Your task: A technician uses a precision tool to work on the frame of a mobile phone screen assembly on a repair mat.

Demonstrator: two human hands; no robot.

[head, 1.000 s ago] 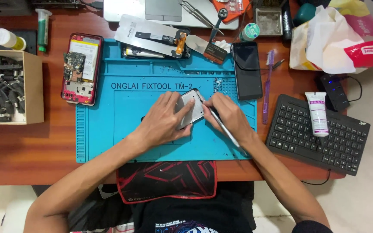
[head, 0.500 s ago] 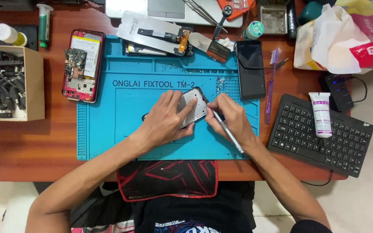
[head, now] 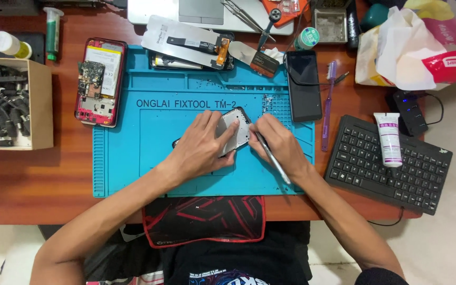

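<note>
Two hands: both at work on one phone frame lying on the blue repair mat
Left hand: pressed flat over the frame's lower part, fingers spread, pinning it down rather than gripping it
Right hand: clenched on a thin metal tool, tip at the frame's right edge
Frame: grey inner face up, tilted, between both hands
Beyond the fingertips: a dark phone and a purple brush
Right of the tool hand: black keyboard bearing a white tube
Left of the pinning hand: an opened red phone, well apart
</note>
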